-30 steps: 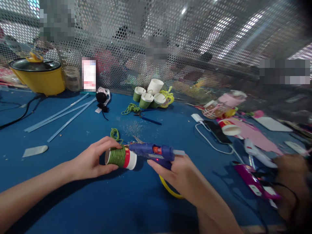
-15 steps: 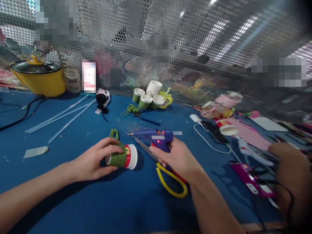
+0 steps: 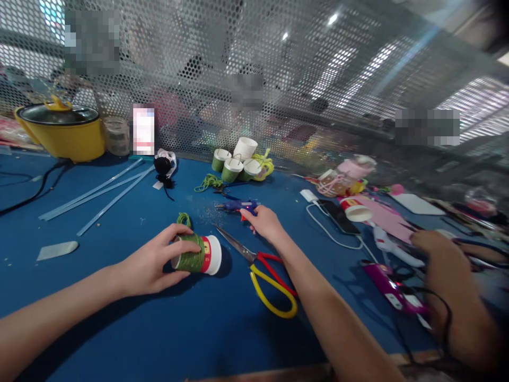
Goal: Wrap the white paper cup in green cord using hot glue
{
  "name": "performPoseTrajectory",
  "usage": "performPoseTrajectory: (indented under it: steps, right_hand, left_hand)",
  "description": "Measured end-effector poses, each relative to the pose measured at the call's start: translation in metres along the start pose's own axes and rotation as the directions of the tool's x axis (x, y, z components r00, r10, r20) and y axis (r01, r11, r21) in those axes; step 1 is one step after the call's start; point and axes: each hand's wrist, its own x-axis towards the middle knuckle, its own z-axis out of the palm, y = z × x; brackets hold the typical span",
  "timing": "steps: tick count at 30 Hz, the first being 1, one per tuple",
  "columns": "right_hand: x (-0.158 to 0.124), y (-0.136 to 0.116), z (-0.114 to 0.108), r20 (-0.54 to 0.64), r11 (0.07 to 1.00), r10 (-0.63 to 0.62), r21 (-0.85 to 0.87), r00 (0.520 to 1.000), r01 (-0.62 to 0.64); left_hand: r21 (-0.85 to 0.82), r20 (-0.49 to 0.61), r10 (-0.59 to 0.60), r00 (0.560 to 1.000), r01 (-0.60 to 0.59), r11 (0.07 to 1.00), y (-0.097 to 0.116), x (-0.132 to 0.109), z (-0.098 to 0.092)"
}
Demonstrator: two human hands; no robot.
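My left hand point(image 3: 153, 262) is closed round a paper cup point(image 3: 196, 255) lying on its side on the blue table point(image 3: 119, 323). The cup is partly wrapped in green cord, with a red band and white base showing. A loose coil of the cord point(image 3: 183, 218) lies just behind it. My right hand point(image 3: 265, 223) reaches further out and grips a blue glue gun point(image 3: 238, 206) low over the table. Scissors point(image 3: 262, 270) with yellow and red handles lie between my arms.
Several green-wrapped cups point(image 3: 234, 164) stand by the mesh wall. Clear glue sticks point(image 3: 99, 193) and a yellow pot point(image 3: 61, 130) are at the left. Another person's hand point(image 3: 437, 249) works at the right near a phone point(image 3: 336, 215), a cup point(image 3: 356, 211) and pink items.
My right hand has carried the glue gun away from the cup, out toward the middle of the table. The scissors beneath are now uncovered. My left hand stays on the cup.
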Motion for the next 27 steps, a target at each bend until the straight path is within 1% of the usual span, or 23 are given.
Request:
performPoseTrajectory:
  steps: [2,4,5,7,8,9,10,11,12,13,14,15,18,20,23,27]
  right_hand:
    - [-0.003,-0.007,-0.002,-0.049,0.998,-0.031,-0.057,0.998,0.028]
    - [-0.012,-0.019,-0.006,-0.069,0.992,-0.1,-0.09,0.993,0.094]
    - [-0.018,-0.026,-0.007,-0.047,0.986,-0.149,-0.088,0.988,0.145]
    - [-0.033,-0.042,-0.007,0.068,0.964,-0.259,-0.047,0.963,0.262]
    - [-0.039,-0.049,-0.006,0.171,0.944,-0.327,0.011,0.929,0.33]
    - [-0.045,-0.056,-0.003,0.304,0.906,-0.423,0.148,0.853,0.397]
    - [-0.05,-0.062,0.0,0.364,0.877,-0.479,0.24,0.799,0.417]
    - [-0.054,-0.066,0.003,0.417,0.857,-0.512,0.314,0.751,0.409]
    - [-0.057,-0.069,0.007,0.456,0.843,-0.53,0.379,0.715,0.383]
    - [-0.059,-0.071,0.01,0.48,0.839,-0.528,0.419,0.7,0.346]
    - [-0.06,-0.071,0.014,0.494,0.838,-0.52,0.454,0.697,0.303]
    - [-0.061,-0.071,0.016,0.494,0.833,-0.508,0.491,0.706,0.255]
    - [-0.064,-0.07,0.022,0.437,0.789,-0.446,0.604,0.781,0.112]
    - [-0.065,-0.068,0.023,0.423,0.762,-0.401,0.647,0.812,0.04]
    - [-0.068,-0.068,0.023,0.441,0.727,-0.373,0.686,0.816,-0.038]
    - [-0.071,-0.069,0.021,0.451,0.643,-0.364,0.755,0.815,-0.131]
  left_hand:
    - [0.017,0.0,0.005,1.0,-0.005,1.0,0.0,0.0,0.0]
    - [0.023,0.001,0.021,1.0,-0.021,1.0,0.0,0.0,0.0]
    - [0.027,0.005,0.031,1.0,-0.031,0.999,0.0,0.001,0.0]
    - [0.044,0.023,0.05,0.998,-0.051,0.998,0.001,0.001,0.0]
    - [0.058,0.033,0.059,0.998,-0.06,0.996,0.001,0.0,0.0]
    - [0.073,0.044,0.068,0.997,-0.071,0.995,0.001,0.0,0.0]
    - [0.087,0.054,0.076,0.996,-0.081,0.993,0.002,0.0,0.0]
    - [0.098,0.064,0.083,0.994,-0.089,0.991,0.002,0.0,0.0]
    - [0.105,0.071,0.089,0.993,-0.096,0.99,0.003,0.0,0.0]
    - [0.11,0.076,0.094,0.993,-0.102,0.989,0.003,0.0,0.0]
    - [0.114,0.077,0.098,0.992,-0.106,0.988,0.003,0.0,0.0]
    - [0.117,0.076,0.099,0.992,-0.107,0.987,0.003,0.0,0.0]
    - [0.119,0.066,0.088,0.994,-0.096,0.988,0.003,0.0,-0.001]
    - [0.101,0.067,0.073,0.995,-0.08,0.992,0.003,0.0,-0.001]
    - [0.057,0.066,0.053,0.996,-0.057,0.997,0.003,0.0,-0.001]
    - [0.022,0.062,0.039,0.997,-0.04,0.999,0.003,0.0,-0.001]
